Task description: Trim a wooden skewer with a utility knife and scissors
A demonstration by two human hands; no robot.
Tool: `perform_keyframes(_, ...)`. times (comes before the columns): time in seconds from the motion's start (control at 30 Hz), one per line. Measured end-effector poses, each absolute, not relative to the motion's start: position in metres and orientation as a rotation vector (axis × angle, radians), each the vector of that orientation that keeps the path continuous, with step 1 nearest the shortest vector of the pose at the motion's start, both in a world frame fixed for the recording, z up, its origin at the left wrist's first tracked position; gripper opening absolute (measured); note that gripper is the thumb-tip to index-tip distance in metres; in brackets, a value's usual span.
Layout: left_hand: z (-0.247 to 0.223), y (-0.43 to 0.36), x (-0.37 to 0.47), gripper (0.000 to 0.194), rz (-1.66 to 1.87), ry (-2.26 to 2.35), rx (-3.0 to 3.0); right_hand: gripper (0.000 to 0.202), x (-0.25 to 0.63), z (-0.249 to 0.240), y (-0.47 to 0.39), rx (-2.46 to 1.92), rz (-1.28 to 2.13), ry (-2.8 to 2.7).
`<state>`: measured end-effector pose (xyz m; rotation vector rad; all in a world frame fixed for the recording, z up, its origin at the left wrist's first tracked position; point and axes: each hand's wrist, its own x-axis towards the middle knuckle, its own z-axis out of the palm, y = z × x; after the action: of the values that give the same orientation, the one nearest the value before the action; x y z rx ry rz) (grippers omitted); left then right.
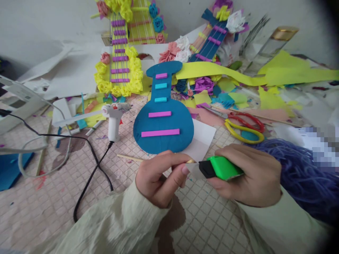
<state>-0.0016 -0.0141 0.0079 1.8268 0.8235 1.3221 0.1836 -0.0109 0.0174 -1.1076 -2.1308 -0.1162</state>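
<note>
My left hand (162, 176) is closed, pinching a thin wooden stick (129, 157) whose pale end pokes out by my fingertips. In my right hand (246, 176) is a green utility knife (225, 167) with a black collar. Its wide blade (194, 170) meets the stick's end close to my left thumb; the exact contact is partly covered by my fingers. Just beyond my hands lies a blue guitar-shaped cutout (164, 123) with purple and light-blue strips across it. A folded white paper (203, 139) sticks out from under its right side.
A white glue gun (113, 121) stands left of the cutout, its black cord (92, 173) looping toward me. Scissors (245, 127) and a purple yarn bundle (288, 173) lie to the right. Decorated yellow (120, 53) and blue (212, 44) guitars lean at the back among paper scraps.
</note>
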Motion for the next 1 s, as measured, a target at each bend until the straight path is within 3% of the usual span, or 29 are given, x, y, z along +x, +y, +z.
perform_keyframes(0.63,0.004,-0.018,0.000,0.012,1.346,0.828,1.791,0.029,0.179,0.019,-0.010,-1.025,-0.153,-2.130)
perform_keyframes(1.0,0.011,-0.020,-0.001,0.010,1.272,0.931,1.761,0.023,0.171,0.018,-0.016,-1.082,0.020,-2.150)
